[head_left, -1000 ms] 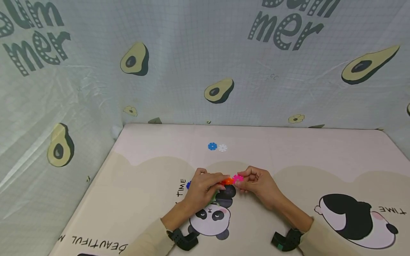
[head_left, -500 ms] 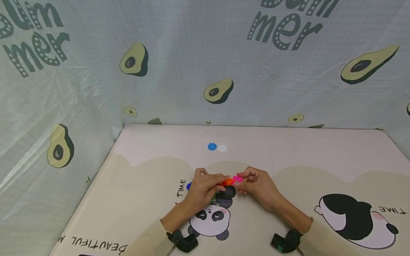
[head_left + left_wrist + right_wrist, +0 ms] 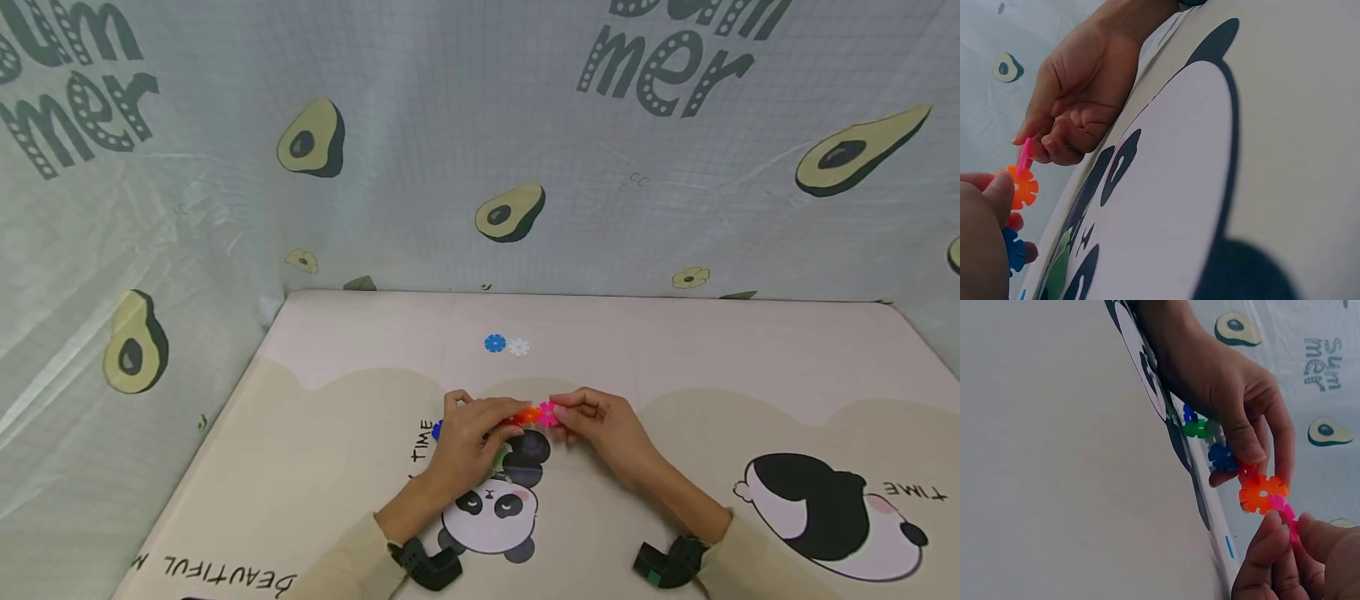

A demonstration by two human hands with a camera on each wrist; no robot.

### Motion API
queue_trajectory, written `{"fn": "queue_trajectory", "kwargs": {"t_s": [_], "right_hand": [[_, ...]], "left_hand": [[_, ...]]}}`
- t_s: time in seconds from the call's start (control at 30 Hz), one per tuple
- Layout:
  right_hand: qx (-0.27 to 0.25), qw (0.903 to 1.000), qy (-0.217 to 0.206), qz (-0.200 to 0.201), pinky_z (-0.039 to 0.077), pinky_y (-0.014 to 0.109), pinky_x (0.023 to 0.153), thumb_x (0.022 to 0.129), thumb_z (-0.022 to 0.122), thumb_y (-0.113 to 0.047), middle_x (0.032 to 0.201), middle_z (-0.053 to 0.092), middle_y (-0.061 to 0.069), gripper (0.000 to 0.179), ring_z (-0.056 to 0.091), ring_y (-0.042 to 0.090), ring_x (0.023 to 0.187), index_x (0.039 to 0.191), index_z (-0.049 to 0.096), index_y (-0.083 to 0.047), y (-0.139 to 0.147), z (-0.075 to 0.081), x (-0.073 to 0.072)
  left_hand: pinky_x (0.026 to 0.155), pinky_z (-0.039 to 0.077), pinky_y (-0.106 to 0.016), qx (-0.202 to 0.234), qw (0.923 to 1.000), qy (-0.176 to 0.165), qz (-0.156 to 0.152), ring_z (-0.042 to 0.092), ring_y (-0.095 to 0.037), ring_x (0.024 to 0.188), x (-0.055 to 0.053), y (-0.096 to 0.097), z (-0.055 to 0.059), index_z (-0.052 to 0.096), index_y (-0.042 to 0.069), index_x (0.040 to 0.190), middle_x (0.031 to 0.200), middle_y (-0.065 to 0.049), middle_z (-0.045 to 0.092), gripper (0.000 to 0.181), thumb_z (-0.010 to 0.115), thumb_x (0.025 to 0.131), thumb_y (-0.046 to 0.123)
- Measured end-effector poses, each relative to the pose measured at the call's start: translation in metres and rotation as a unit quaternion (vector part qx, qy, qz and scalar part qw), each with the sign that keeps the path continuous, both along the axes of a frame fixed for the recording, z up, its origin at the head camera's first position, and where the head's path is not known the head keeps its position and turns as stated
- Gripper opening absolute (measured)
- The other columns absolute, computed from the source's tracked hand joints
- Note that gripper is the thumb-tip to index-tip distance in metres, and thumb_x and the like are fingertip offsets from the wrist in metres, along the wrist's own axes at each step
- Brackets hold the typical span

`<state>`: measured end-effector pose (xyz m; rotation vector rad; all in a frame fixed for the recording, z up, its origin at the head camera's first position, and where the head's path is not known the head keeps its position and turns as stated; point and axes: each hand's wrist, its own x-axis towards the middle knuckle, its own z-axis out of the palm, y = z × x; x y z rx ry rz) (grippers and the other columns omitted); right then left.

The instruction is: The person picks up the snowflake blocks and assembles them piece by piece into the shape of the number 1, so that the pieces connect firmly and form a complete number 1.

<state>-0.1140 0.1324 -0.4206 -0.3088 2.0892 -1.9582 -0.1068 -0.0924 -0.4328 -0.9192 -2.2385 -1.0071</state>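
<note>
Between the hands is a chain of notched plastic snowflake discs, joined edge to edge. My left hand (image 3: 472,433) grips the chain around its red disc (image 3: 1247,470), with the thumb over it. A blue disc (image 3: 1222,457), a pale disc, a green disc (image 3: 1195,429) and a dark blue disc (image 3: 1189,413) trail off behind that hand. Past its fingertips sticks out an orange disc (image 3: 1262,493). At the chain's end, my right hand (image 3: 603,429) pinches a pink disc (image 3: 548,414) by thumb and fingers. The pink disc meets the orange one's edge, standing crosswise to it.
A loose blue disc (image 3: 495,343) and a white disc (image 3: 519,347) lie side by side farther back on the table. The table cover (image 3: 337,475) carries printed pandas and lettering. Behind it hangs an avocado-print curtain (image 3: 405,125).
Both hands and the chain have shifted slightly left and up in the head view. Each hand keeps its hold. The loose blue and white discs lie as before.
</note>
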Motion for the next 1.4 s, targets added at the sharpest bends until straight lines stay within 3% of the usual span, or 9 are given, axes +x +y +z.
{"fn": "queue_trajectory", "kwargs": {"t_s": [0.23, 0.5, 0.93, 1.4], "right_hand": [[0.009, 0.9999, -0.007, -0.008, 0.052, 0.024, 0.066, 0.090, 0.068, -0.016, 0.090, 0.067, 0.019, 0.032, 0.062, 0.023, 0.075, 0.116, 0.064, 0.003, 0.000, 0.001, 0.002], [-0.012, 0.9998, -0.018, -0.004, 0.050, 0.024, 0.064, 0.085, 0.074, -0.015, 0.092, 0.069, 0.015, 0.042, 0.060, 0.019, 0.071, 0.120, 0.060, 0.002, -0.009, -0.001, 0.005], [-0.030, 0.9989, -0.036, 0.003, 0.049, 0.023, 0.060, 0.085, 0.074, -0.013, 0.089, 0.069, 0.015, 0.042, 0.063, 0.019, 0.066, 0.121, 0.058, 0.002, -0.011, -0.003, 0.006], [-0.008, 0.9995, -0.028, 0.011, 0.050, 0.024, 0.061, 0.087, 0.071, -0.014, 0.088, 0.069, 0.017, 0.039, 0.064, 0.021, 0.068, 0.120, 0.059, 0.002, -0.011, 0.000, 0.004]], "left_hand": [[0.083, 0.030, -0.043, -0.009, 0.9999, 0.012, 0.002, 0.061, -0.011, 0.101, 0.000, 0.000, -0.001, 0.069, 0.013, 0.111, 0.106, 0.004, 0.069, 0.035, 0.078, 0.079, 0.020], [0.090, 0.035, -0.040, -0.009, 0.9994, -0.028, -0.016, 0.058, -0.013, 0.106, 0.002, -0.001, -0.001, 0.066, 0.011, 0.114, 0.110, 0.001, 0.067, 0.041, 0.080, 0.077, 0.021], [0.086, 0.041, -0.030, 0.026, 0.9975, -0.050, -0.043, 0.061, -0.012, 0.103, 0.001, -0.001, -0.005, 0.067, 0.009, 0.111, 0.110, 0.000, 0.068, 0.039, 0.081, 0.076, 0.016], [0.082, 0.048, -0.026, 0.061, 0.9931, -0.090, -0.043, 0.062, -0.014, 0.098, 0.002, -0.001, -0.006, 0.071, 0.007, 0.109, 0.105, -0.001, 0.070, 0.035, 0.081, 0.076, 0.009]]}}
